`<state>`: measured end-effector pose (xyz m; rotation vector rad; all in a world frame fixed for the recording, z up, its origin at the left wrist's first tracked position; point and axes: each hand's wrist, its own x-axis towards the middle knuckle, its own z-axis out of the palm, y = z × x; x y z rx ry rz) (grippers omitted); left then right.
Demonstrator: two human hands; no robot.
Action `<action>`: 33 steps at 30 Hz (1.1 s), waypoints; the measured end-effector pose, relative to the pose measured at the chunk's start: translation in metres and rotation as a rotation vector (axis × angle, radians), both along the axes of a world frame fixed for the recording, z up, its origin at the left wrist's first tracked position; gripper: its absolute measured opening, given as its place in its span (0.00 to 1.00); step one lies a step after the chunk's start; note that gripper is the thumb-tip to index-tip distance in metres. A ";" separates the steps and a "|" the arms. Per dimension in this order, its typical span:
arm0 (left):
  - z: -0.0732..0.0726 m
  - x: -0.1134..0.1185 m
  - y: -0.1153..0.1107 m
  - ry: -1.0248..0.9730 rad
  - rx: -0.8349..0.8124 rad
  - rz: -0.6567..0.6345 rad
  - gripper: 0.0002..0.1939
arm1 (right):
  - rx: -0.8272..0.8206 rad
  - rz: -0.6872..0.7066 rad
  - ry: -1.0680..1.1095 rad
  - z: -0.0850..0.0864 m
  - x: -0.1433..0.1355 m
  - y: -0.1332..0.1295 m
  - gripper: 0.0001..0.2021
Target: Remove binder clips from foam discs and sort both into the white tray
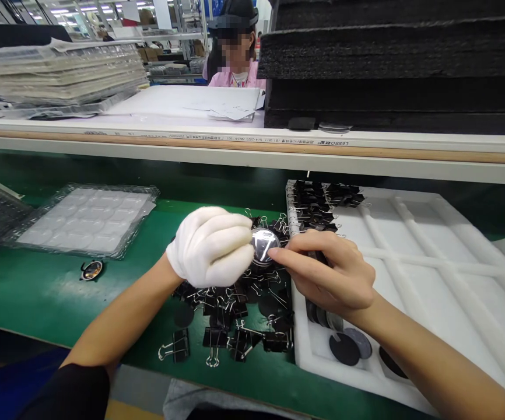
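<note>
My left hand (215,248), in a white glove, is closed on the edge of a round, glossy-faced piece that looks like a watch case (262,240). From the other side, my bare right hand (333,268) reaches in with bent fingers, one fingertip on the shiny face near its rim. Whether anything small is pinched there I cannot tell. Beneath both hands spreads a pile of black binder clips (215,337), with dark round discs (183,315) among them. Another small round watch-like piece (91,270) lies on the green table to the left.
A white compartment tray (445,233) at right holds binder clips (314,204) and black discs (344,349). Clear plastic trays (90,219) lie at left. Across the back runs a shelf edge (217,149), bearing black foam slabs (392,58). A person in pink (235,76) sits beyond.
</note>
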<state>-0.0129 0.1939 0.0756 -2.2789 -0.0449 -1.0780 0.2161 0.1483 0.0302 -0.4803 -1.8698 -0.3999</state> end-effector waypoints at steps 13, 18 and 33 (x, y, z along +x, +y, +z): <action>-0.002 0.001 0.000 -0.013 0.005 -0.027 0.06 | 0.001 0.029 0.028 0.002 0.001 -0.003 0.15; 0.001 0.001 -0.001 -0.001 0.010 -0.009 0.07 | -0.005 0.047 0.020 0.002 0.000 -0.002 0.16; 0.002 0.001 -0.003 0.010 -0.018 -0.025 0.07 | -0.020 0.083 0.012 0.001 0.001 -0.002 0.15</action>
